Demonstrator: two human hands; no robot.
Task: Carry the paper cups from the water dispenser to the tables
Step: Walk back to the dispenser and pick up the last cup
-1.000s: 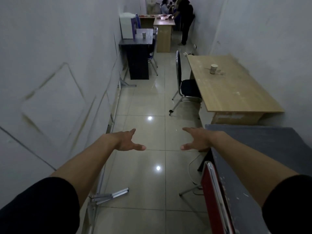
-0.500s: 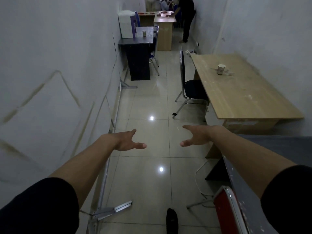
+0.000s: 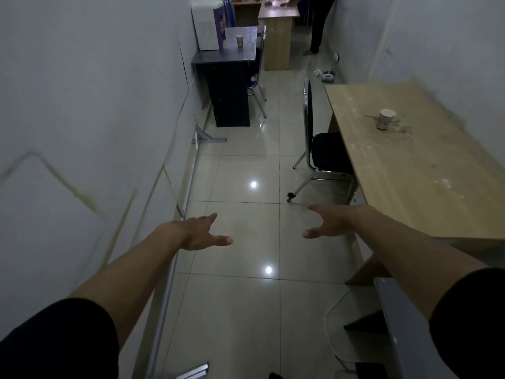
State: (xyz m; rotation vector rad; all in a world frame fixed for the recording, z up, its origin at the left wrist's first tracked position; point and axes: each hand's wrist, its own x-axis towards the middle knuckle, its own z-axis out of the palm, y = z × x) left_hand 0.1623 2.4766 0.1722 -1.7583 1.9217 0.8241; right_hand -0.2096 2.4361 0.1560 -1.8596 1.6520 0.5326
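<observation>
My left hand [image 3: 200,234] and my right hand [image 3: 329,223] reach out over the tiled floor, fingers apart and both empty. A white water dispenser [image 3: 207,24] stands at the far left on a dark desk [image 3: 247,54], and one paper cup [image 3: 239,41] stands upright beside it. Another paper cup [image 3: 385,119] stands on the light wooden table [image 3: 415,170] at the right, well ahead of my right hand.
A black chair [image 3: 323,151] is tucked at the wooden table. A blue chair [image 3: 259,75] sits by the dark desk. A grey table edge [image 3: 401,329] is near right. A person's legs [image 3: 318,26] stand by far wooden desks [image 3: 277,28]. Metal rails [image 3: 175,258] lie along the left wall.
I have walked forward down the corridor; the wooden table, chair and dark desk are nearer. The red chair has dropped out of view. Both hands stay open and empty.
</observation>
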